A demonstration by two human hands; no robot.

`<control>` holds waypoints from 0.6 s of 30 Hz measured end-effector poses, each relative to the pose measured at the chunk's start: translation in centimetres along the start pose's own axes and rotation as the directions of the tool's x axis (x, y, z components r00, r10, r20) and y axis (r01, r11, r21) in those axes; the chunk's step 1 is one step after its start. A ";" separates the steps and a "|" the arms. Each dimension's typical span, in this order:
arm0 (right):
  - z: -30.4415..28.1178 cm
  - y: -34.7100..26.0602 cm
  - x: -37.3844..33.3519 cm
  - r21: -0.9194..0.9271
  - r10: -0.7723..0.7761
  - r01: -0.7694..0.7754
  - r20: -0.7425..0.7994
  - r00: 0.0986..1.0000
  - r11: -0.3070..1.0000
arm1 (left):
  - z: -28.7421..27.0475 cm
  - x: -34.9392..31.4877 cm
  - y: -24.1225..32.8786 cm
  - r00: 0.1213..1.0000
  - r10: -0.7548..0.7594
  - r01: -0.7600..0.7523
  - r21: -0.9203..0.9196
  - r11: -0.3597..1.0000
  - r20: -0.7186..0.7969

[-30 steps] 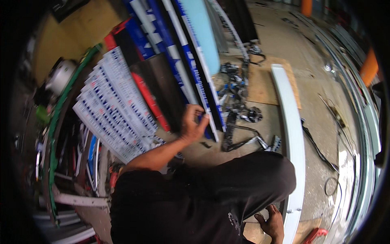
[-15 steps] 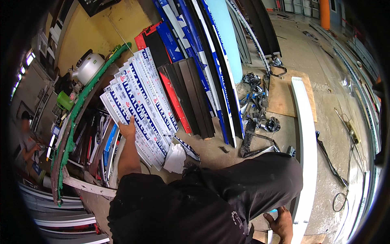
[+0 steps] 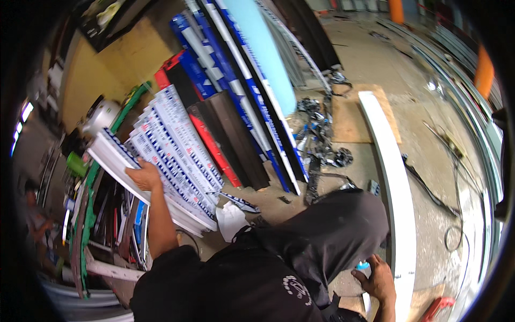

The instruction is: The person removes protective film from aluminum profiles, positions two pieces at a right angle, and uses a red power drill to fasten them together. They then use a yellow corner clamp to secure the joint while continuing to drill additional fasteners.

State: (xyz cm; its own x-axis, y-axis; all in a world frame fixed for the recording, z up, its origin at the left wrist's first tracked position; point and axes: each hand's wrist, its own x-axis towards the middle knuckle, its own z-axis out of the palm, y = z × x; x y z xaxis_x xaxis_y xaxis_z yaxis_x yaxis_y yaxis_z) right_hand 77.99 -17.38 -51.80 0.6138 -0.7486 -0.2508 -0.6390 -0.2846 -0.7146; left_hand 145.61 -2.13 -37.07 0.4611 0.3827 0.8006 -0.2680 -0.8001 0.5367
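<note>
My left hand [image 3: 144, 176] is closed round the edge of a long white profile [image 3: 110, 153], partly covered in printed film. That profile is tilted away from a leaning stack of film-wrapped profiles [image 3: 174, 145] just to its right. By my right knee, my right hand [image 3: 380, 279] has its fingers curled. A small bright blue piece [image 3: 362, 265] shows at its fingertips; the rest of it is hidden. Just beyond this hand lies a long white bar [image 3: 394, 193] on the floor.
Dark brown panels [image 3: 236, 134] and blue-and-white wrapped profiles [image 3: 257, 107] lean beyond the stack. Crumpled dark film [image 3: 316, 145] litters the floor near a plywood sheet [image 3: 343, 118]. A green-edged rack [image 3: 86, 231] stands at left, a person [image 3: 37, 214] beyond it. A red tool [image 3: 439, 308] lies lower right.
My left hand has moved left, tipping one white profile away from the stack so its bare side shows. My right hand stays by the knee, and the red tool has come into view.
</note>
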 end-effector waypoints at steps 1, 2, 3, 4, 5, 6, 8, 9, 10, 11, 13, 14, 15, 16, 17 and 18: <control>-0.1 0.0 0.0 -0.003 -0.038 0.038 -0.010 0.999 0.999 | -0.8 0.6 2.2 0.998 0.061 -0.059 -0.066 0.996 0.034; -0.2 0.0 -0.1 -0.012 -0.058 0.058 -0.017 0.998 0.998 | -1.6 1.1 5.0 0.994 0.082 -0.076 -0.086 0.993 0.072; -0.4 0.0 -0.2 -0.030 -0.060 0.060 -0.007 0.998 0.998 | -2.9 1.6 8.0 0.981 0.189 -0.181 -0.166 0.969 0.032; -0.5 0.0 -0.3 -0.052 -0.084 0.083 -0.016 0.996 0.995 | -4.5 1.9 11.4 0.962 0.263 -0.217 -0.390 0.895 0.069; -0.5 0.0 -0.5 -0.025 -0.051 0.050 -0.023 0.998 0.998 | -6.7 1.3 14.2 0.922 0.373 -0.275 -0.511 0.815 0.099; -0.5 -0.1 -0.6 -0.010 -0.075 0.074 -0.064 0.995 0.997 | -8.5 0.2 17.4 0.873 0.485 -0.260 -0.785 0.563 0.059; -0.5 -0.3 -0.9 0.054 -0.051 0.064 -0.223 0.973 0.996 | -13.1 -2.2 23.1 0.779 0.588 0.027 -0.949 0.315 0.218; -0.5 -0.4 -1.1 0.106 -0.013 0.047 -0.301 0.954 0.993 | -15.5 -3.4 25.4 0.699 0.653 0.223 -0.957 0.187 0.291; -0.6 -0.5 -1.4 0.153 0.021 0.039 -0.373 0.928 0.988 | -17.6 -5.0 27.4 0.611 0.759 0.301 -0.953 0.039 0.224; -0.6 -0.6 -1.7 0.170 0.027 0.058 -0.459 0.888 0.984 | -19.5 -6.2 29.6 0.552 0.801 0.377 -0.926 0.008 0.232; -0.7 -1.1 -2.5 0.189 0.033 0.109 -0.620 0.784 0.976 | -22.0 -8.8 34.5 0.526 0.834 0.540 -0.823 -0.176 0.166; -0.7 -1.3 -3.0 0.153 0.028 0.104 -0.679 0.734 0.983 | -23.1 -10.3 36.7 0.502 0.841 0.683 -0.688 -0.244 0.201; -0.9 -1.5 -3.4 0.112 0.015 0.098 -0.733 0.680 0.989 | -24.3 -11.7 38.8 0.452 0.865 0.798 -0.532 -0.282 0.220; -1.0 -1.7 -3.8 0.069 -0.004 0.092 -0.779 0.627 0.993 | -25.3 -13.8 40.2 0.505 0.820 0.768 -0.575 -0.282 0.272; -1.2 -1.8 -4.1 0.039 -0.011 0.072 -0.812 0.584 0.997 | -26.4 -15.9 41.6 0.513 0.794 0.800 -0.518 -0.304 0.325; -1.4 -1.8 -4.4 -0.030 -0.053 0.052 -0.854 0.518 0.998 | -27.4 -17.8 42.7 0.526 0.781 0.812 -0.472 -0.344 0.336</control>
State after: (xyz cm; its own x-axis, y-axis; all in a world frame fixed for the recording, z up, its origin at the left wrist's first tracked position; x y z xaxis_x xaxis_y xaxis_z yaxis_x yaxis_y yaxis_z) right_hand 75.84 -14.39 -48.48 -0.0442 -0.8841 0.4652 -0.6202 -0.3407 -0.7065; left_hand 102.77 -30.41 -21.07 0.3179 -0.5787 0.7511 0.0674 0.8039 0.5909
